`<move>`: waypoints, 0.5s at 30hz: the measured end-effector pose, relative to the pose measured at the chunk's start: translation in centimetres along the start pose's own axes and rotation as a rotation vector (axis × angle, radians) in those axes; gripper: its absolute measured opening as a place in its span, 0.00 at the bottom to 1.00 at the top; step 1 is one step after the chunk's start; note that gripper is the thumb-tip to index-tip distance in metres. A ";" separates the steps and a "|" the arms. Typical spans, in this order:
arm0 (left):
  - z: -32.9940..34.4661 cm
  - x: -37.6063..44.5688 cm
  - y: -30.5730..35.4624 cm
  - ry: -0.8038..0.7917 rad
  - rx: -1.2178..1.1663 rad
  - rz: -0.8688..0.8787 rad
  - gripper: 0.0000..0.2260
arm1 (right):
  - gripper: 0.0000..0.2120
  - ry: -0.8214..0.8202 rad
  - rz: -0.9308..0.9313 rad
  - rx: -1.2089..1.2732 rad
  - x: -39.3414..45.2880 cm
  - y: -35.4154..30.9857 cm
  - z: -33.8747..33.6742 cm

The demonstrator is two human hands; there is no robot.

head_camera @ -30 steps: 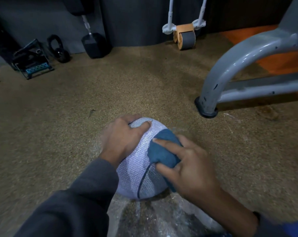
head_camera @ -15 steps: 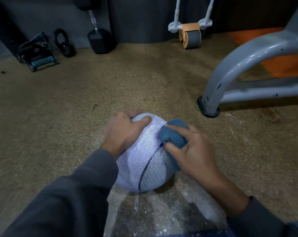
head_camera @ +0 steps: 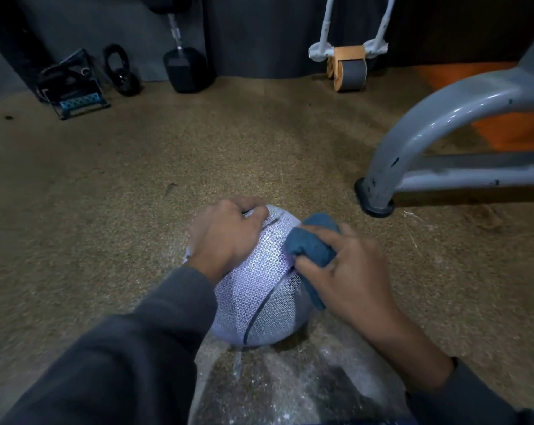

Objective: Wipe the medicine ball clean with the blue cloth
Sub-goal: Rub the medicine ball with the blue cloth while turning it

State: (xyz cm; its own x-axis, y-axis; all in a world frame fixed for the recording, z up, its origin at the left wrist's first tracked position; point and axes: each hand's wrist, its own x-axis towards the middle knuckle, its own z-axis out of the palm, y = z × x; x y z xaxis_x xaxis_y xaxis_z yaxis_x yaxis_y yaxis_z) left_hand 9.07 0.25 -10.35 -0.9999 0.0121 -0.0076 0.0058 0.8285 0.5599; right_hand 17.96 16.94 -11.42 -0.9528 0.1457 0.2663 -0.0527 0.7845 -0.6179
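Medicine ball (head_camera: 259, 289), pale lilac w/ fine patterned skin and dark seam lines, sits on the speckled tan floor (head_camera: 106, 210), centre-low in view, on a sheet of clear plastic (head_camera: 290, 378) that spreads toward the person.

Left hand (head_camera: 225, 237) lies on the ball's upper left side, palm down, fingers curled over the far top edge – gripping the ball itself, not fully closed. Grey sleeve (head_camera: 130, 348) runs back from it to the lower left.

Right hand (head_camera: 348, 277) is on the ball's upper right side, fingers bent around the blue cloth (head_camera: 311, 243). Cloth is bunched up, pinched betw. thumb and fingers and pressed against the ball's right shoulder; part of it hangs down under the palm along the ball's side. Cloth pokes out past the fingertips toward the far side.

Right of the ball, well apart: curved grey metal frame leg (head_camera: 412, 142) w/ black foot. Far back by the dark wall: hex dumbbell (head_camera: 186, 69), ab roller (head_camera: 350, 67), kettlebell (head_camera: 121, 72).
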 end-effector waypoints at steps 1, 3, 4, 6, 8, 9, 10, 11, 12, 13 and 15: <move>0.0 0.0 0.1 -0.002 0.001 -0.001 0.15 | 0.27 -0.017 -0.034 -0.005 -0.6 -0.5 0.0; -0.1 -0.1 0.1 -0.005 -0.008 -0.002 0.14 | 0.26 -0.046 -0.099 0.009 -1.9 -1.5 0.2; -0.2 -0.2 0.2 -0.007 -0.012 0.007 0.13 | 0.26 -0.049 -0.110 0.021 -2.0 -1.6 0.2; -0.4 -0.3 0.1 -0.007 -0.002 0.028 0.13 | 0.26 -0.044 -0.059 0.041 -1.3 -0.9 0.2; -0.4 -0.2 0.1 -0.010 0.009 0.013 0.14 | 0.26 -0.010 0.016 0.039 -0.3 0.1 0.1; -0.4 -0.2 0.1 -0.009 0.011 -0.004 0.14 | 0.25 0.005 0.032 0.030 0.0 0.4 0.1; -0.3 -0.1 0.1 -0.008 0.012 -0.017 0.14 | 0.26 0.009 0.028 0.018 -0.1 0.3 0.1; -0.4 -0.1 0.1 -0.007 0.010 -0.025 0.14 | 0.26 0.001 0.007 0.001 -0.5 -0.1 0.1; -0.4 -0.1 0.2 -0.007 0.005 -0.030 0.14 | 0.27 -0.018 -0.026 -0.015 -1.2 -0.7 0.2; -0.5 -0.1 0.2 -0.007 -0.002 -0.033 0.13 | 0.27 -0.035 -0.062 -0.026 -1.9 -1.4 0.3; -0.7 -0.2 -0.1 -0.008 -0.013 -0.033 0.13 | 0.26 -0.044 -0.115 -0.026 -2.9 -2.3 0.5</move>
State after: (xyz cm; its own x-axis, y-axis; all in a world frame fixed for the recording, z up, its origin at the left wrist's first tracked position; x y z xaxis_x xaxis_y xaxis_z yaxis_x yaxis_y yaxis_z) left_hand 9.22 -0.23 -9.82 -0.9994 -0.0103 -0.0327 -0.0271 0.8210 0.5703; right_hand 20.70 14.37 -11.11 -0.9532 0.0273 0.3010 -0.1552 0.8102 -0.5652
